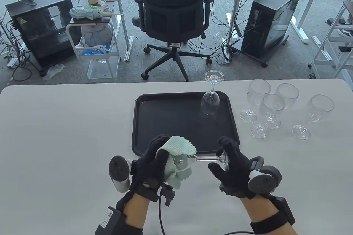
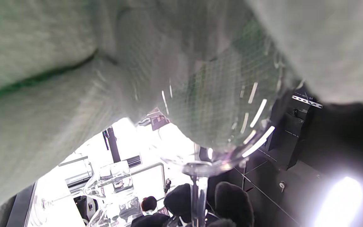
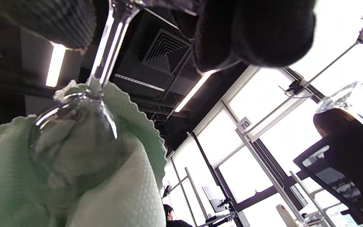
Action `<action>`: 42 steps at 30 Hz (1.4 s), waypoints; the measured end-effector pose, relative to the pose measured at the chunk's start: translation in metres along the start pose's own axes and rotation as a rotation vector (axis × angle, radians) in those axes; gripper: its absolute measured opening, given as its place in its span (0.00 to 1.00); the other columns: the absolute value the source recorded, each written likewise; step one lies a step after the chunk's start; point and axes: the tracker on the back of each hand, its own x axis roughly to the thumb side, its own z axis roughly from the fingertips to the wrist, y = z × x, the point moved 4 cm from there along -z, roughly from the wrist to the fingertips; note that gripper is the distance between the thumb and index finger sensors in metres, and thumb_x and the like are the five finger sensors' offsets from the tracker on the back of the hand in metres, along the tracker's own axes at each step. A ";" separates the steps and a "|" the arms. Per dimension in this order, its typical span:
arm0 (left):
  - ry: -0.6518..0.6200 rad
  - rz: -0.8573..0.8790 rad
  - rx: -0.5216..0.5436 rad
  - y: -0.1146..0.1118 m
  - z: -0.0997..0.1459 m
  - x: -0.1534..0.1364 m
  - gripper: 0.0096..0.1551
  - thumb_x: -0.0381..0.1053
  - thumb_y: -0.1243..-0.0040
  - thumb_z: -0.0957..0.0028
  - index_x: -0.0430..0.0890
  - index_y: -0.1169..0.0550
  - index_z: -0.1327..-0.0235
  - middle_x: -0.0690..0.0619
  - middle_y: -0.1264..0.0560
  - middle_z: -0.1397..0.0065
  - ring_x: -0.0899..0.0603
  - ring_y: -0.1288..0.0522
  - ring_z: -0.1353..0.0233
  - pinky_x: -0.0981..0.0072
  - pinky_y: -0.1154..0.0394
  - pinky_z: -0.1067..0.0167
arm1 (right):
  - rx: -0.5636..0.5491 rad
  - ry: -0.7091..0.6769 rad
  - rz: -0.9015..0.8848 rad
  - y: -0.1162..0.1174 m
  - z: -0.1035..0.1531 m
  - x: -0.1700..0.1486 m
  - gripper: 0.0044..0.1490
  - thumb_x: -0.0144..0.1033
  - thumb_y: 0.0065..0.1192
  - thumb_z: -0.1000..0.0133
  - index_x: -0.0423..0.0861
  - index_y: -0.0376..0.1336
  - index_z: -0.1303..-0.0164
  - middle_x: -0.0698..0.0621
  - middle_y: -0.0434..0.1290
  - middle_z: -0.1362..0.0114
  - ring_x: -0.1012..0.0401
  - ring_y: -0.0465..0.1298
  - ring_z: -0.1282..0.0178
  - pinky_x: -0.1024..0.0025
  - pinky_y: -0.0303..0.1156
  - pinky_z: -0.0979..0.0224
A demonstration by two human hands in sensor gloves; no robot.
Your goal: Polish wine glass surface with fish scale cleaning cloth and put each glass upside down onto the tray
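Left hand wraps waffle-textured green cloth round, apparently inside, clear glass.

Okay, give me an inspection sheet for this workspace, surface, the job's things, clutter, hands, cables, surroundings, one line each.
Surface: white table, black tray at its middle.
Job's things: one wine glass upside down in the tray's far right corner; four upright glasses on the table right of the tray; held glass lying sideways over the tray's near edge, bowl wrapped in the green cloth.
Clutter: nothing seen on the table.
Hands: left hand grips cloth and bowl; right hand holds the foot.
Cables: black leads at both wrists; loose cables on the floor.
Surroundings: office chair, two computer towers, white cart.
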 end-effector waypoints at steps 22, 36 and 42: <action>-0.145 -0.118 0.022 0.001 0.001 0.023 0.32 0.74 0.46 0.45 0.61 0.28 0.31 0.51 0.35 0.20 0.36 0.31 0.26 0.40 0.18 0.52 | 0.103 0.216 -0.232 0.006 -0.002 -0.013 0.49 0.71 0.58 0.45 0.59 0.43 0.22 0.38 0.62 0.30 0.53 0.77 0.60 0.62 0.80 0.63; -0.129 -0.082 0.042 -0.002 0.002 0.016 0.32 0.75 0.47 0.45 0.63 0.28 0.31 0.52 0.36 0.20 0.37 0.31 0.26 0.41 0.18 0.52 | 0.139 0.310 -0.325 0.006 -0.002 -0.022 0.47 0.73 0.56 0.45 0.60 0.46 0.22 0.39 0.64 0.32 0.56 0.77 0.62 0.65 0.80 0.65; -0.049 -0.050 0.005 0.002 -0.001 0.010 0.31 0.74 0.47 0.43 0.61 0.28 0.30 0.51 0.35 0.20 0.35 0.31 0.26 0.40 0.18 0.51 | 0.071 -0.012 0.011 -0.001 -0.003 0.002 0.57 0.68 0.60 0.46 0.56 0.35 0.21 0.40 0.56 0.21 0.48 0.77 0.50 0.54 0.81 0.51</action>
